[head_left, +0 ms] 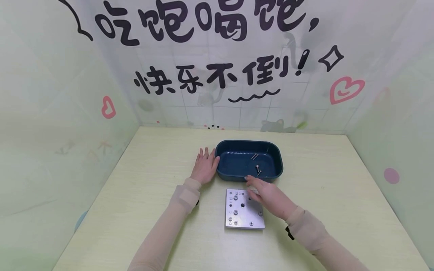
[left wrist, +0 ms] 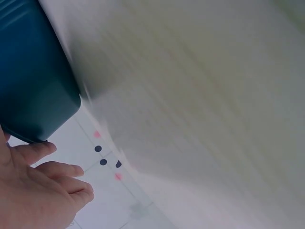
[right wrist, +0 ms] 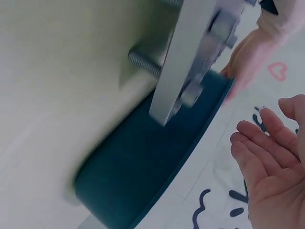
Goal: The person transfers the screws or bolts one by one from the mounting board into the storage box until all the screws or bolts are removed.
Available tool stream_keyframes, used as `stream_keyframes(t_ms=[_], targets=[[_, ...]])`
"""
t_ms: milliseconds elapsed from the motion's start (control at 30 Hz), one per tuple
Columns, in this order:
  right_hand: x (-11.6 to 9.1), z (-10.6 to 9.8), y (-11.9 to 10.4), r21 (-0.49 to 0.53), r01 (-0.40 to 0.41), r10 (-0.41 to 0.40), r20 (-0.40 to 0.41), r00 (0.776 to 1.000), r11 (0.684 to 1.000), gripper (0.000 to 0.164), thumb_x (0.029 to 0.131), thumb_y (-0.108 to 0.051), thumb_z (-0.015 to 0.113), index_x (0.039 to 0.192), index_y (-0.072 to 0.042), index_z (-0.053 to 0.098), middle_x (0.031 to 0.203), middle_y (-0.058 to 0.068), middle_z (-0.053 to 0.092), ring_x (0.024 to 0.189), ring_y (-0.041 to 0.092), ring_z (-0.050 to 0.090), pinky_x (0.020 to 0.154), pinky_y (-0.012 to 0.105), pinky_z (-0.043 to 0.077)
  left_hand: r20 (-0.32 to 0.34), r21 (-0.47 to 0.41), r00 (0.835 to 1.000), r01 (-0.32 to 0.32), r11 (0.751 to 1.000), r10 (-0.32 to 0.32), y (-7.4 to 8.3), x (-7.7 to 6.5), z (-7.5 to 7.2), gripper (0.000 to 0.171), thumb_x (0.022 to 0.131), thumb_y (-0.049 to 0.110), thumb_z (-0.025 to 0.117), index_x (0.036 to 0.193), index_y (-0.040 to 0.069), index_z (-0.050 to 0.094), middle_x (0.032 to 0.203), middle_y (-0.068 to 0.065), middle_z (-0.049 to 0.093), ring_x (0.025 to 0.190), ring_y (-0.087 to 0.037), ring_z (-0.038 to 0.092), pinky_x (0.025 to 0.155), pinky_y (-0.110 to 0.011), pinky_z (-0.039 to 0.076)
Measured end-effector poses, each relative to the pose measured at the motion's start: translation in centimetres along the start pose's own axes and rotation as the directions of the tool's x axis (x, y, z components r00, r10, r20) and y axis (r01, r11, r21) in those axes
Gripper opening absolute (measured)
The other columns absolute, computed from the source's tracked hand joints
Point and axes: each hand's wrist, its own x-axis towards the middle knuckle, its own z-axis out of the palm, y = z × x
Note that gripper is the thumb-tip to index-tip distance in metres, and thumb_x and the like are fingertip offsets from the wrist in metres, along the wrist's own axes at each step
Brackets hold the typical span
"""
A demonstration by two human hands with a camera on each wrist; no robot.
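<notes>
My left hand (head_left: 205, 167) rests against the left end of a dark blue tray (head_left: 232, 162), its fingers fairly straight and the thumb at the rim. In the left wrist view the fingers (left wrist: 38, 152) touch the tray's edge and hold nothing else. My right hand (head_left: 272, 197) hovers over the upper right of a square metal plate (head_left: 249, 216), fingertips close to the tray's front rim. Its palm (right wrist: 281, 191) is bare in the right wrist view, fingers loosely bent. Several bolts sit in the plate; a threaded shank (right wrist: 144, 63) sticks out underneath.
Inside the tray, toward its right half, lie several loose screws (head_left: 257, 168). The pale wooden table (head_left: 339, 195) is bounded by a printed back wall (head_left: 210, 109) and side walls. The tray stands just behind the plate.
</notes>
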Motion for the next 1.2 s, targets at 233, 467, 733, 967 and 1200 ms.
stream_keyframes(t_ms=[233,467,733,967,1200], targets=[[-0.9,1.1,-1.5,-0.024,0.119,-0.119,0.014,0.993,0.993,0.029,0.092,-0.012,0.069,0.117,0.0,0.06,0.122,0.017,0.068,0.105,0.025,0.07,0.086,0.034,0.057,0.006,0.003,1.0,0.0,1.0,0.0,-0.1,0.1,0.0,0.059,0.108,0.042,0.027,0.154,0.005,0.033,0.159,-0.03,0.021,0.149,-0.048,0.011,0.123,-0.052,0.012],[-1.6,1.5,-2.9,-0.039,0.156,-0.152,0.076,0.985,0.987,0.024,0.091,-0.014,0.069,0.113,-0.005,0.062,0.126,0.015,0.066,0.115,0.026,0.066,0.089,0.034,0.056,0.009,-0.004,1.0,0.003,1.0,-0.003,-0.2,0.1,0.0,0.059,0.108,0.042,0.027,0.154,0.005,0.033,0.159,-0.03,0.021,0.15,-0.047,0.01,0.123,-0.052,0.012],[-2.2,2.6,-4.2,-0.051,0.244,-0.241,0.068,0.968,0.968,0.025,0.089,-0.017,0.072,0.111,-0.007,0.064,0.123,0.011,0.069,0.116,0.021,0.066,0.092,0.028,0.054,0.017,-0.001,1.0,0.003,1.0,-0.003,-0.1,0.0,0.1,0.06,0.108,0.042,0.025,0.154,0.005,0.032,0.159,-0.03,0.021,0.15,-0.047,0.01,0.123,-0.051,0.012],[-2.5,3.7,-4.8,-0.068,0.247,-0.244,0.059,0.968,0.966,0.02,0.09,-0.019,0.072,0.106,-0.009,0.066,0.122,0.006,0.069,0.115,0.018,0.066,0.091,0.026,0.054,0.01,-0.001,1.0,0.003,1.0,-0.003,-0.1,0.1,0.1,0.06,0.108,0.042,0.026,0.154,0.005,0.033,0.159,-0.03,0.021,0.15,-0.045,0.011,0.123,-0.05,0.012],[-2.5,4.3,-4.9,-0.106,0.247,-0.24,0.076,0.968,0.963,0.016,0.091,-0.022,0.071,0.103,-0.013,0.067,0.123,0.005,0.069,0.115,0.015,0.066,0.088,0.025,0.055,0.003,0.0,1.0,-0.001,1.0,0.001,-0.1,0.1,0.1,0.059,0.108,0.041,0.027,0.153,0.005,0.034,0.158,-0.03,0.022,0.15,-0.046,0.012,0.123,-0.051,0.012]])
